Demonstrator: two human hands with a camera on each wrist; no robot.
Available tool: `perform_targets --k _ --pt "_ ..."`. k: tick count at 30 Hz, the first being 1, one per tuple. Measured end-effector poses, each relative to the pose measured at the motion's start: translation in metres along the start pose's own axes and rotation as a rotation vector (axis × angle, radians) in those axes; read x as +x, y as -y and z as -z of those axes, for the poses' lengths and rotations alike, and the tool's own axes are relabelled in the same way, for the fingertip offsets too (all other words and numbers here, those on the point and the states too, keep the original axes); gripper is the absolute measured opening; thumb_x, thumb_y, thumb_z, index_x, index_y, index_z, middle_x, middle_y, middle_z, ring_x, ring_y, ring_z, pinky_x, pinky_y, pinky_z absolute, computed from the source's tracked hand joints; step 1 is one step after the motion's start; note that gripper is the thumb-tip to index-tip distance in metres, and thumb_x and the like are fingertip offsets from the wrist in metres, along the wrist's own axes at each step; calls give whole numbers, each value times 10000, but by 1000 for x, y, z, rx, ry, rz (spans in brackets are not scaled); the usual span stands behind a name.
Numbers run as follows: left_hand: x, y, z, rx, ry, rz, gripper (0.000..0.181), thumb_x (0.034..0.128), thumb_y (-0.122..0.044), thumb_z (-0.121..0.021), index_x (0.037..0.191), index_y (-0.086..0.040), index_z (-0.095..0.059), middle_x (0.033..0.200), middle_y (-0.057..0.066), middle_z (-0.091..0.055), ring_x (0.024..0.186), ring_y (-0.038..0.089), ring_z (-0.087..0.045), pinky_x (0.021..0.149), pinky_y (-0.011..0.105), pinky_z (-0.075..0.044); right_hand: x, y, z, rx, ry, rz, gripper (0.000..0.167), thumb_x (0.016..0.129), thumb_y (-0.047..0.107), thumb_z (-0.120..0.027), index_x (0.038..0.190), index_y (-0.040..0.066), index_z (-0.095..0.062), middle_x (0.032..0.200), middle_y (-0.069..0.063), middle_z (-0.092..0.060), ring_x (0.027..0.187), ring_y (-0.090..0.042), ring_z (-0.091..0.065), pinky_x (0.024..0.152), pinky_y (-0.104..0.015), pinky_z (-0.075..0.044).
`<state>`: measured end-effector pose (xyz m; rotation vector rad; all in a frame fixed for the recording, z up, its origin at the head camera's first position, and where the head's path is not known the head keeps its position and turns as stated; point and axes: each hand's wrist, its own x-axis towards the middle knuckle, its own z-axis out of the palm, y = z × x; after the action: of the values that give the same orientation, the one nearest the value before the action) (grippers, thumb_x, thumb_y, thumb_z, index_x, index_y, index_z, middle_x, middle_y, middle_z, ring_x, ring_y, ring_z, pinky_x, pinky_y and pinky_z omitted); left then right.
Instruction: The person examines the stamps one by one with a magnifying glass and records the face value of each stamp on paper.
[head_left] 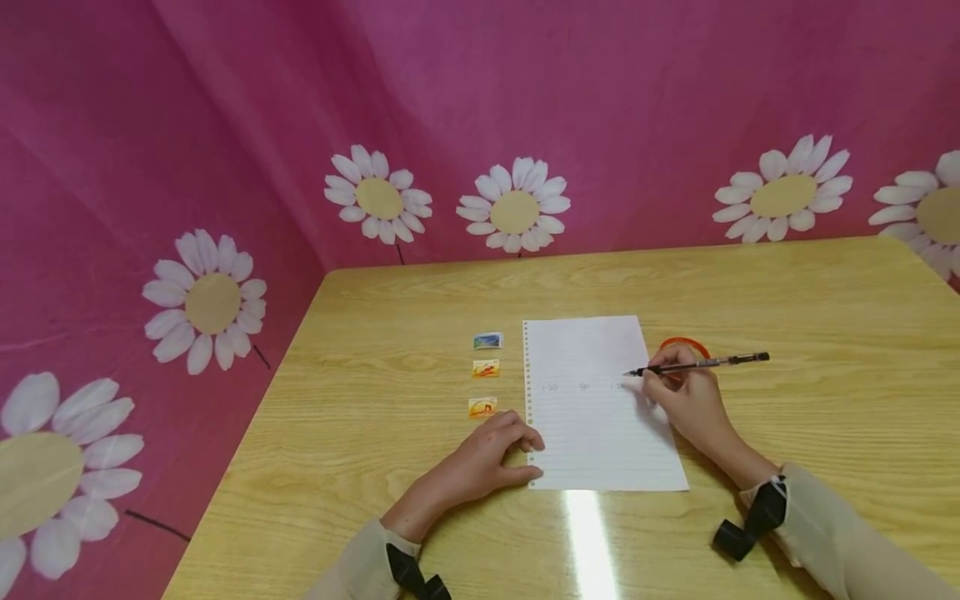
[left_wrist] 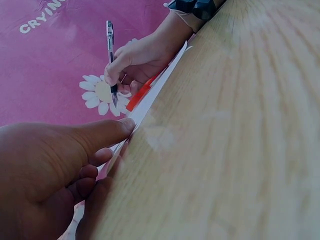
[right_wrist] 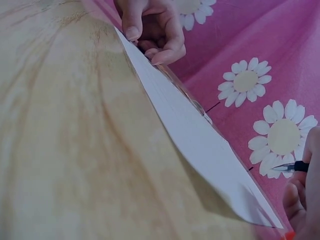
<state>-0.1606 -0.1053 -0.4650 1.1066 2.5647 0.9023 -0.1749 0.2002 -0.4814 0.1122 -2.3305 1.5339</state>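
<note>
A sheet of lined, punched paper [head_left: 600, 442] lies on the wooden table with a row of faint handwritten figures across it. My right hand [head_left: 693, 404] pinches a pen [head_left: 731, 361], its tip at or just above the rightmost figures; contact is unclear. On the lower left edge of the sheet rests my left hand [head_left: 491, 458], thumb and bent fingertips touching the paper. Left of the sheet, three small stamp-like pictures form a column: a blue-green one [head_left: 488, 341], a yellow-red one [head_left: 486, 368] and another yellow-red one [head_left: 482, 407], nearest the left hand.
Behind the right hand, an orange-red curved object [head_left: 686, 342] is partly hidden. Black straps with camera mounts [head_left: 750, 521] sit on both wrists. A pink curtain [head_left: 600, 100] with white flowers hangs along the table's back and left edges.
</note>
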Motion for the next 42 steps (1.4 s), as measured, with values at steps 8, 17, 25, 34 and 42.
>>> perform_targets --k 8,17,25,34,42 --pt "1 0 -2 -10 4 -7 234 887 -265 -729 1071 -147 -649 969 -19 -557 914 76 -496 853 215 -428 -2 4 2 67 -24 27 108 873 -63 -608 961 -56 -546 832 198 -524 674 42 -502 584 -117 -428" --pt "2 0 0 7 -9 -42 232 885 -257 -732 1064 -138 -647 964 -8 -561 912 91 -512 850 213 -435 -3 4 7 153 -59 36 123 879 -75 -607 932 14 -542 880 184 -547 732 59 -549 627 -90 -463" --pt "2 1 1 11 -12 -50 231 887 -258 -730 1066 -138 -648 964 -7 -564 907 91 -515 847 216 -435 -6 -1 19 321 -111 28 195 879 -120 -574 926 69 -561 903 115 -603 779 40 -599 640 -80 -485" --pt "0 1 2 6 -19 -45 232 885 -259 -732 1067 -140 -650 971 -11 -566 914 94 -520 856 221 -440 -9 -3 32 464 -163 57 246 870 -166 -544 908 76 -568 885 63 -623 730 19 -611 596 -91 -485" --pt "0 1 1 -11 -14 -31 232 885 -262 -731 1063 -135 -654 974 -7 -571 920 98 -525 866 222 -448 -10 -8 43 379 -182 43 249 872 -154 -547 903 92 -569 865 77 -599 696 43 -601 568 -85 -471"
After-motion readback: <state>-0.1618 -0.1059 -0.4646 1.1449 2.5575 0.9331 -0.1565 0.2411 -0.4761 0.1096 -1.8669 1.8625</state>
